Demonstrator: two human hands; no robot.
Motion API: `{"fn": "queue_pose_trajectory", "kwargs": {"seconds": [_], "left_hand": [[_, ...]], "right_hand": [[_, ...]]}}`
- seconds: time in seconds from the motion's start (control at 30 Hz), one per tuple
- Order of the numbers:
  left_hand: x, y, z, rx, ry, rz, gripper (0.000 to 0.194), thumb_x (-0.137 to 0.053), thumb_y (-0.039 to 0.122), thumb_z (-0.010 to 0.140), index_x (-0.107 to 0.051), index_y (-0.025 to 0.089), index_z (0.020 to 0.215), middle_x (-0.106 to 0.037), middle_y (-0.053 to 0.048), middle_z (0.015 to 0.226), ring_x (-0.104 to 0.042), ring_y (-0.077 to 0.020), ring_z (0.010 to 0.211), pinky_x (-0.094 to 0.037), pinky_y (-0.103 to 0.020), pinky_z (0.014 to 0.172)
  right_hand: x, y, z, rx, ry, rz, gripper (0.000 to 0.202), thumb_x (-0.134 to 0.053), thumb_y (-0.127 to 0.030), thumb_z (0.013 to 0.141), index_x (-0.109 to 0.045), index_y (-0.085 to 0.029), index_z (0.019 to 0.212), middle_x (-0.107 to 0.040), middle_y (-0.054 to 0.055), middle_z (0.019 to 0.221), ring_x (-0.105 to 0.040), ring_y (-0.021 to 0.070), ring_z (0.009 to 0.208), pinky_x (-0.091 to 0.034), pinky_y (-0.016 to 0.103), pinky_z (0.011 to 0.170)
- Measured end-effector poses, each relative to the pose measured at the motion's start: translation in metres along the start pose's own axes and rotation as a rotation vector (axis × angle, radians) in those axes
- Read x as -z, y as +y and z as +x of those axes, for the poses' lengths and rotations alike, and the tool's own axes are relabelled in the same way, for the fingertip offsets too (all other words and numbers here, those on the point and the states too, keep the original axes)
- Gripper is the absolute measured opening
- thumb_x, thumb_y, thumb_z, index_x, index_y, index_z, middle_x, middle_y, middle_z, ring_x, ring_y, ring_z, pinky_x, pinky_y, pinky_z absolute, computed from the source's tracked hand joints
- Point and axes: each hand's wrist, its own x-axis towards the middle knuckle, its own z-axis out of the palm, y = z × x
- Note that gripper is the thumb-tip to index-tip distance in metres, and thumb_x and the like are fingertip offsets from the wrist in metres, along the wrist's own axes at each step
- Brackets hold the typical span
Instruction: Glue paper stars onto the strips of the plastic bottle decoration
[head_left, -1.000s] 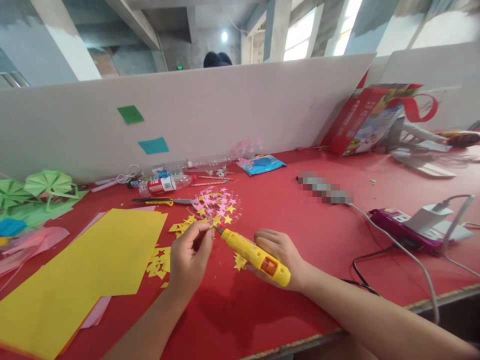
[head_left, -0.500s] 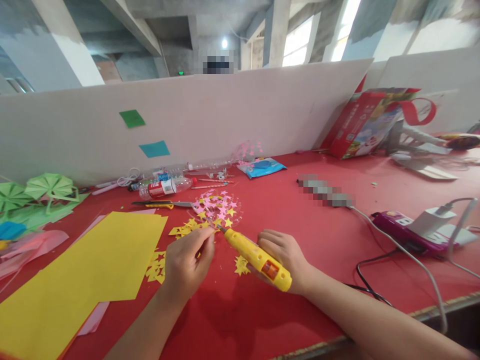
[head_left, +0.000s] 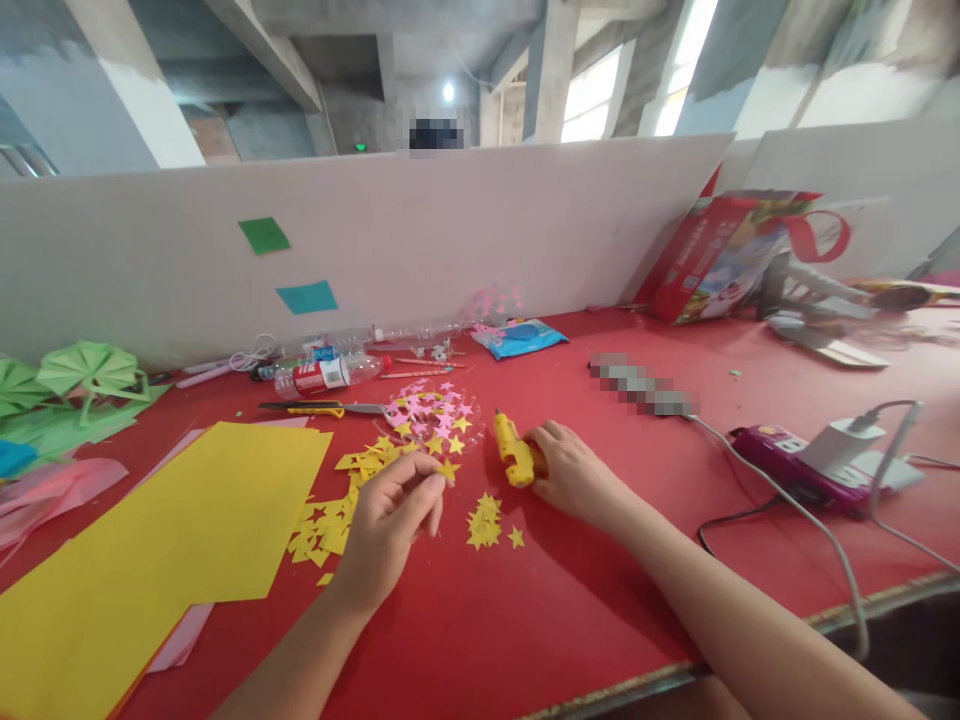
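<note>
Between thumb and fingertips, my left hand (head_left: 394, 515) pinches a small yellow paper star (head_left: 448, 470). My right hand (head_left: 574, 470) is closed around a yellow glue gun (head_left: 514, 450), whose nozzle points away from me over the red table. Just beyond the hands lies a clear plastic piece covered in pink and yellow stars (head_left: 433, 415). A little pile of yellow stars (head_left: 484, 522) sits between my forearms, with a single yellow star (head_left: 516, 538) beside it. Yellow star-cut scraps (head_left: 319, 528) lie left of my left hand.
Yellow paper sheets (head_left: 202, 510) cover the left side. Behind are a utility knife (head_left: 304, 408), a plastic bottle (head_left: 322, 375) and a blue wipes pack (head_left: 521, 338). At right, a purple power strip (head_left: 802, 465) trails cables; a red bag (head_left: 727, 255) stands against the white board (head_left: 450, 220).
The glue gun has swung away from my left hand and been lowered rightward, its nozzle now pointing forward. The star in my left fingers has come into view.
</note>
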Motion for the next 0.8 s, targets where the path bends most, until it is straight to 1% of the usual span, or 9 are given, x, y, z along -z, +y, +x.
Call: {"fn": "queue_pose_trajectory", "kwargs": {"seconds": [0.1,0.2,0.23,0.27,0.33,0.4,0.47,0.63,0.8], "left_hand": [[-0.003,-0.001,0.000,0.108,-0.114,-0.125,0.019,-0.055,0.037,0.086,-0.056,0.022,0.075,-0.045,0.006,0.047,-0.029,-0.0070,0.042,-0.020,-0.020,0.039],[-0.005,0.000,0.000,0.202,-0.223,-0.219,0.019,-0.056,0.035,0.084,-0.055,0.021,0.072,-0.046,0.005,0.046,-0.028,-0.0065,0.042,-0.018,-0.020,0.040],[-0.006,0.001,0.000,0.239,-0.257,-0.246,0.018,-0.056,0.034,0.082,-0.055,0.020,0.071,-0.046,0.005,0.046,-0.029,-0.0063,0.041,-0.018,-0.020,0.040],[-0.006,0.000,0.000,0.275,-0.285,-0.275,0.017,-0.057,0.033,0.081,-0.055,0.020,0.071,-0.046,0.004,0.045,-0.029,-0.0062,0.041,-0.017,-0.021,0.040],[-0.006,-0.001,0.000,0.337,-0.335,-0.333,0.014,-0.058,0.031,0.077,-0.055,0.019,0.070,-0.045,0.004,0.046,-0.030,-0.0061,0.040,-0.015,-0.022,0.040],[-0.006,-0.004,0.000,0.372,-0.378,-0.393,0.012,-0.058,0.029,0.075,-0.055,0.019,0.069,-0.044,0.004,0.046,-0.029,-0.0061,0.039,-0.014,-0.022,0.040],[-0.005,-0.008,0.001,0.397,-0.430,-0.458,0.010,-0.055,0.026,0.074,-0.054,0.018,0.068,-0.043,0.004,0.046,-0.028,-0.0058,0.038,-0.013,-0.023,0.039],[-0.003,-0.011,0.004,0.441,-0.550,-0.615,0.008,-0.051,0.022,0.070,-0.052,0.016,0.065,-0.038,0.006,0.042,-0.023,-0.0041,0.034,-0.013,-0.022,0.037],[-0.002,-0.009,0.005,0.435,-0.555,-0.731,0.006,-0.048,0.018,0.072,-0.050,0.016,0.066,-0.035,0.008,0.040,-0.018,-0.0035,0.033,-0.013,-0.019,0.036]], "right_hand": [[0.006,-0.006,-0.001,0.032,-0.023,-0.001,0.038,-0.061,-0.007,0.061,-0.060,-0.016,0.098,-0.062,0.011,0.099,-0.058,0.0245,0.087,-0.045,0.035,0.076],[0.024,-0.023,0.000,0.118,0.055,0.043,0.028,-0.055,-0.008,0.073,-0.058,-0.018,0.099,-0.062,0.010,0.105,-0.056,0.0242,0.096,-0.043,0.040,0.085],[0.032,-0.031,0.001,0.221,0.127,0.121,0.020,-0.053,-0.009,0.079,-0.058,-0.018,0.096,-0.063,0.009,0.098,-0.056,0.0223,0.091,-0.044,0.040,0.084],[0.039,-0.040,0.001,0.352,0.133,0.231,0.017,-0.050,-0.010,0.084,-0.058,-0.019,0.097,-0.064,0.008,0.094,-0.056,0.0198,0.087,-0.045,0.037,0.082],[0.052,-0.057,0.003,0.518,0.010,0.433,0.018,-0.049,-0.010,0.088,-0.058,-0.019,0.101,-0.064,0.008,0.099,-0.057,0.0169,0.092,-0.048,0.031,0.080],[0.060,-0.070,0.004,0.550,-0.107,0.543,0.017,-0.050,-0.010,0.089,-0.059,-0.019,0.101,-0.065,0.007,0.096,-0.059,0.0144,0.089,-0.050,0.028,0.078],[0.063,-0.077,0.005,0.558,-0.162,0.610,0.012,-0.052,-0.013,0.091,-0.060,-0.019,0.097,-0.065,0.006,0.090,-0.060,0.0131,0.084,-0.051,0.027,0.075],[0.062,-0.077,0.007,0.525,-0.198,0.675,0.007,-0.055,-0.017,0.091,-0.062,-0.018,0.089,-0.065,0.005,0.084,-0.060,0.0123,0.079,-0.051,0.026,0.072],[0.060,-0.078,0.013,0.524,-0.241,0.722,0.007,-0.058,-0.014,0.088,-0.064,-0.017,0.088,-0.065,0.006,0.089,-0.061,0.0129,0.084,-0.052,0.027,0.076]]}}
